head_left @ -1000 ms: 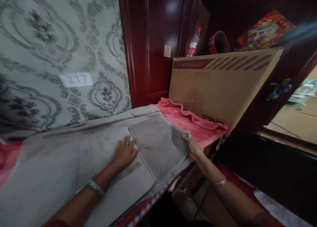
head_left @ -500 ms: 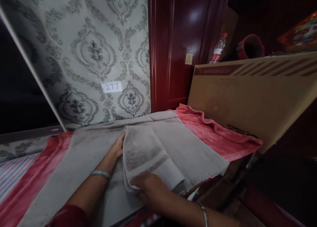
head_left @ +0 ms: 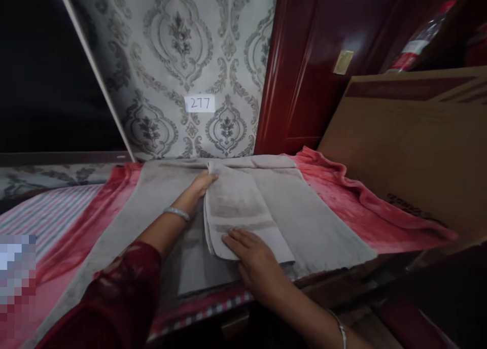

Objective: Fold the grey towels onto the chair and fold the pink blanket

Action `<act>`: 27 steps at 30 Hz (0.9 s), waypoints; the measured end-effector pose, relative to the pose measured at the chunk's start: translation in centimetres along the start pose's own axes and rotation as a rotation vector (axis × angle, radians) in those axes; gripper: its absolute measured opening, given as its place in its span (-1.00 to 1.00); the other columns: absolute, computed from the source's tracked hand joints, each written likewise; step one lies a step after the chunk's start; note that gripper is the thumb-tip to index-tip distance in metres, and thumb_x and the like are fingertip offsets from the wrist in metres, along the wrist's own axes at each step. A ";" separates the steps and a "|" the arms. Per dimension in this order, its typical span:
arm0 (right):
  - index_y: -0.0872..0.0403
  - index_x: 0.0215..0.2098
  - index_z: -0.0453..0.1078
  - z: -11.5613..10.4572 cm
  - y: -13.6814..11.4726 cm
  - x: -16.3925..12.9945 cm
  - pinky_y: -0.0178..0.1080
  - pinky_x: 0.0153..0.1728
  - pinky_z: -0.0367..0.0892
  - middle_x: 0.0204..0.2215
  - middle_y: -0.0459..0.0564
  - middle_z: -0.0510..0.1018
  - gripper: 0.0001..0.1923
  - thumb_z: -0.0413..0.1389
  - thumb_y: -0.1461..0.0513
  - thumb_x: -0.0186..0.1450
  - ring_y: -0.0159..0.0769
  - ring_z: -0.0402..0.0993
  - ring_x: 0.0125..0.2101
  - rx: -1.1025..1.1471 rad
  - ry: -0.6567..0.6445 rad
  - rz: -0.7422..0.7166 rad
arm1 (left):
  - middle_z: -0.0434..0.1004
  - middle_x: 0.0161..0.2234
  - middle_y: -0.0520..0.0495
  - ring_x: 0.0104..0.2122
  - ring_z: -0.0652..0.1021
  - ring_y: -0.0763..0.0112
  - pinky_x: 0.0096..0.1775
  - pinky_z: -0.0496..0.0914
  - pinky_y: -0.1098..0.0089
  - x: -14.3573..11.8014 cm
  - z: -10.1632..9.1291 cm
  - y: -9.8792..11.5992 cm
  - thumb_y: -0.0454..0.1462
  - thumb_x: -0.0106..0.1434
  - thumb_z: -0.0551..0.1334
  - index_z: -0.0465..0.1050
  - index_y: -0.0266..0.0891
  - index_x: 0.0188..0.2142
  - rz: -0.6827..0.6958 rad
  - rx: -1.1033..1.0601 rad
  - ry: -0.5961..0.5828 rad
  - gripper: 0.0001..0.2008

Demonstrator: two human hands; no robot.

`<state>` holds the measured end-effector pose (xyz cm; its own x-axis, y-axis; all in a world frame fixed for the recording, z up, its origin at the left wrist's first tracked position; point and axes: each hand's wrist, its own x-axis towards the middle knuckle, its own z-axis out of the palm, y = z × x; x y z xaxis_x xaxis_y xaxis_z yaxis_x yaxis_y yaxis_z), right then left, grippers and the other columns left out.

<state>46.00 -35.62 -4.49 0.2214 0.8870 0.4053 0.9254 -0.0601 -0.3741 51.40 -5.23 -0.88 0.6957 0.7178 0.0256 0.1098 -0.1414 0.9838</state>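
A grey towel, folded into a narrow strip of several layers, lies on a larger spread grey cloth. At the strip's far left corner is my left hand, its fingers closed around the edge with the tips on top. Nearer to me, my right hand rests on the strip's front end. Its fingers are stretched out and lie flat on the fabric, and the thumb is partly hidden under the hand.
A red plush blanket shows on both sides under the grey cloth. On the right stand a cardboard box and a plastic bottle. A dark screen is at the left, and a label marks the wall behind.
My right hand has gone from gripping the towel's near left edge to lying flat on its front end. My left hand stays at the far corner. The camera view has shifted.
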 end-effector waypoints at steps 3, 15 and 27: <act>0.07 0.25 0.39 1.9 -1.1 0.8 0.03 0.20 0.30 0.21 0.15 0.46 -0.31 0.00 0.49 0.17 -0.08 0.33 0.23 -0.049 -0.041 -0.028 | 0.60 -0.49 -0.13 -0.40 0.60 0.14 -0.27 0.50 0.25 0.5 -1.3 -0.3 -0.31 -0.11 0.37 0.55 -0.35 -0.40 -0.040 0.061 0.019 -0.78; -0.03 0.22 0.40 7.1 -0.4 -1.3 0.10 0.16 0.33 0.21 0.10 0.46 -0.29 0.01 0.50 0.15 -0.01 0.32 0.24 -0.101 0.118 -0.067 | 0.64 -0.29 -0.27 -0.14 0.61 0.06 -0.15 0.43 0.29 0.9 -2.4 -2.5 -0.09 0.19 0.28 0.52 -0.31 -0.36 -0.022 0.388 0.176 -0.72; 0.01 0.20 0.41 7.5 -0.1 -1.2 0.08 0.14 0.35 0.17 0.10 0.50 -0.37 0.06 0.45 0.18 0.00 0.34 0.22 -0.082 0.144 -0.175 | 0.61 -0.16 -0.28 0.06 0.49 -0.04 0.00 0.33 0.21 2.0 -4.1 -4.0 -0.21 0.09 0.30 0.46 -0.21 -0.47 0.023 0.608 0.237 -0.88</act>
<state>43.36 -33.24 -11.20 0.0918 0.8133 0.5745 0.9742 0.0463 -0.2211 49.39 -0.45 -4.03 0.5348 0.8311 0.1526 0.5271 -0.4693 0.7085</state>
